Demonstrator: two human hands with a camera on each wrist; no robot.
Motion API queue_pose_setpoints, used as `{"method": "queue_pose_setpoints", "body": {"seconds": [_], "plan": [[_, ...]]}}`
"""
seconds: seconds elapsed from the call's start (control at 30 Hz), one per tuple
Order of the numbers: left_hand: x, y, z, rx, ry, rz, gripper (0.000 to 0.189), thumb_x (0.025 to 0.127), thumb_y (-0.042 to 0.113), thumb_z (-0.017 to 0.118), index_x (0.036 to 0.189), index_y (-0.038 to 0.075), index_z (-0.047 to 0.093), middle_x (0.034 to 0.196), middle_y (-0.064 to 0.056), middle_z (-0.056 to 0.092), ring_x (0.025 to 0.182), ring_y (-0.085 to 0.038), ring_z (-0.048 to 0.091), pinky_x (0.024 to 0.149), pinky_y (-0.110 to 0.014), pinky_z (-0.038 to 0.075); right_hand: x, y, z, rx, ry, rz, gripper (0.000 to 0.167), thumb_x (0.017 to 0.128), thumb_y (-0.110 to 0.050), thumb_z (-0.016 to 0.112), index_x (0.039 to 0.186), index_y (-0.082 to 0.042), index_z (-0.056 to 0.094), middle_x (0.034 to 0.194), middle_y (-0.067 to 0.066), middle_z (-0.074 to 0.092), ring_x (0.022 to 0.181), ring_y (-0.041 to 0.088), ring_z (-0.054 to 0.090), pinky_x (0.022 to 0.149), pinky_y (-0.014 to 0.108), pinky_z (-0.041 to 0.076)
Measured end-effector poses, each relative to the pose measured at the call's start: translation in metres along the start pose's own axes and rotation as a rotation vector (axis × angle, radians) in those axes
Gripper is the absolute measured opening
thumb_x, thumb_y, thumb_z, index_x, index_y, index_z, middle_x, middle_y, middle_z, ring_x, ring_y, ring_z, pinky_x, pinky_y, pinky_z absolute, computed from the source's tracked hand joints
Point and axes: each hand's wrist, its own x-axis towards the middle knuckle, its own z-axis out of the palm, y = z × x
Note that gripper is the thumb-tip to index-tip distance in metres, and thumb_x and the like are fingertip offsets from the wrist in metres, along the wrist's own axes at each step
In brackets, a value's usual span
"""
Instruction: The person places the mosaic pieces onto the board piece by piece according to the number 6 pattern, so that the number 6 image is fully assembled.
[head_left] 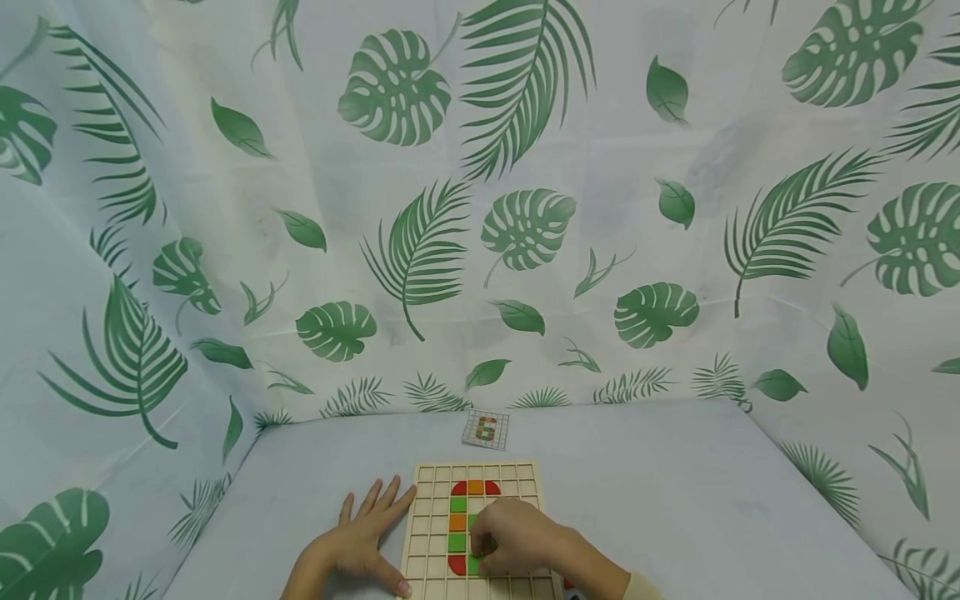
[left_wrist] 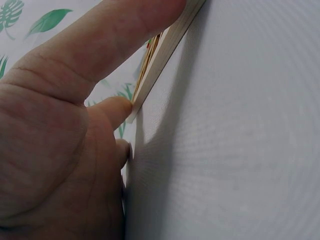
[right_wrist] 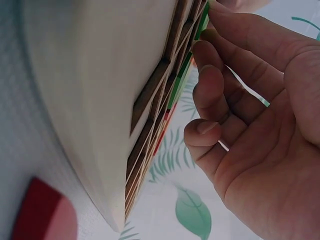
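Observation:
A wooden grid board [head_left: 437, 475] lies on the table, with red, orange and green tiles in some of its squares. My left hand [head_left: 363, 533] is spread flat at its left side, with the thumb and a fingertip touching the edge. Over the middle of the board, my right hand [head_left: 517, 533] pinches a green tile [head_left: 474, 566] between thumb and index finger, beside a red rounded tile [head_left: 457, 565]. In the right wrist view that green tile [right_wrist: 201, 21] is at the fingertips, while the other fingers curl loosely. My right hand hides part of the pattern.
Behind the board lies a small card [head_left: 486, 429] with a gridded, coloured figure like a 6. Partly hidden by the right forearm, a red piece [head_left: 567, 582] lies off the board's right side. A leaf-patterned cloth [head_left: 555, 350] hangs behind the pale table [head_left: 675, 492].

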Motion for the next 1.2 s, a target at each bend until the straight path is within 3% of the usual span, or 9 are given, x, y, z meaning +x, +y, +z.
{"method": "queue_pose_setpoints", "body": {"seconds": [0.27,0.43,0.6,1.03,1.2], "plan": [[0.002,-0.001,0.001,0.001,-0.004,-0.014,0.138,0.058,0.067,0.093,0.167,0.024,0.021,0.175,-0.019,0.004,0.159,-0.050,-0.008,0.112,-0.083,-0.013,-0.001,-0.002,-0.002,0.008,-0.009,0.004,0.009,0.080,-0.021,0.089,0.085,-0.020,0.080,0.078,-0.020,0.071,0.069,-0.011,0.056,0.065,0.012,0.049],[0.002,-0.002,0.003,-0.005,-0.004,-0.011,0.137,0.058,0.066,0.093,0.167,0.025,0.021,0.175,-0.019,0.004,0.159,-0.050,-0.008,0.112,-0.083,-0.013,-0.003,0.005,-0.007,0.018,-0.013,0.002,0.013,0.082,-0.024,0.087,0.094,-0.021,0.082,0.085,-0.020,0.072,0.075,-0.008,0.058,0.070,0.014,0.050],[0.003,-0.003,0.002,-0.007,-0.002,-0.013,0.137,0.058,0.066,0.093,0.167,0.025,0.021,0.175,-0.019,0.004,0.160,-0.050,-0.009,0.112,-0.083,-0.013,-0.006,0.017,-0.019,0.029,0.028,-0.006,0.018,0.086,-0.026,0.085,0.103,-0.020,0.081,0.091,-0.017,0.073,0.076,-0.005,0.056,0.074,0.017,0.050],[0.002,0.000,0.002,-0.005,0.000,-0.014,0.137,0.057,0.065,0.094,0.167,0.025,0.022,0.175,-0.019,0.005,0.159,-0.051,-0.008,0.112,-0.083,-0.013,-0.033,0.039,-0.058,0.145,0.107,0.072,0.025,0.090,-0.019,0.082,0.113,-0.010,0.077,0.102,0.002,0.077,0.081,0.000,0.063,0.072,0.022,0.055],[0.002,0.000,0.002,-0.006,0.003,-0.016,0.138,0.057,0.065,0.094,0.167,0.025,0.022,0.175,-0.019,0.005,0.159,-0.051,-0.008,0.112,-0.083,-0.013,-0.043,0.047,-0.066,0.170,0.116,0.088,0.027,0.089,-0.019,0.083,0.114,-0.011,0.077,0.101,0.001,0.076,0.082,0.000,0.063,0.072,0.022,0.056]]}}
